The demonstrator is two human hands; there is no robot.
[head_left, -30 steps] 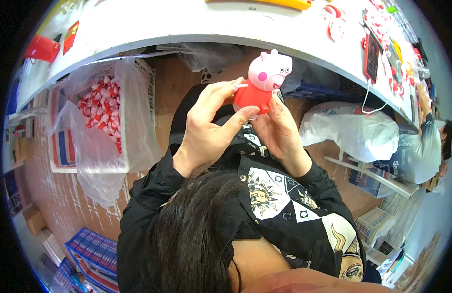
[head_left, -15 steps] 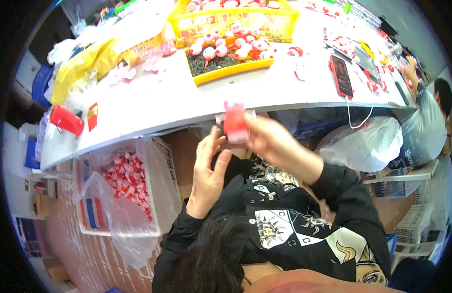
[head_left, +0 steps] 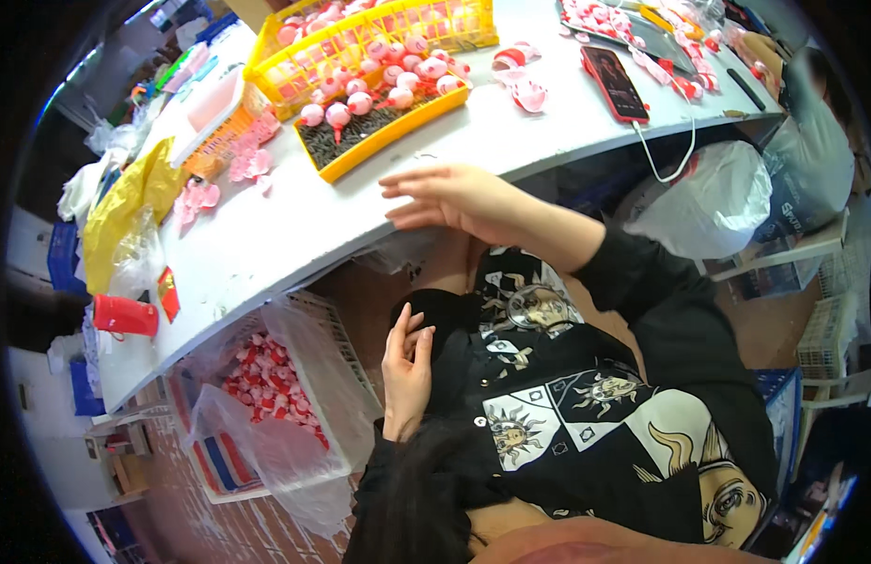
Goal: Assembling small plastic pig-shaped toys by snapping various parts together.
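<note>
The right hand hovers flat w/ fingers spread, holding nothing, over the front edge of the long white table; nearest thing is the yellow plastic tray of pink & red toy figures, just beyond the fingertips, not touching. The left hand rests on the lap against the black printed shirt, fingers loosely apart, also empty. Behind the tray stands a yellow slatted plastic crate w/ more pink figures. Loose pink toy parts lie at table left, near a crumpled yellow plastic bag. A red cup-shaped part sits near the table's left end. At right a dark phone w/ red case lies on the table, white cable hanging off the edge. Below the table: a white mesh basket lined w/ clear plastic, filled w/ red & white toy pieces, on a brown floor. A white plastic bag hangs under the table at right; another person's sleeve shows at far right.
</note>
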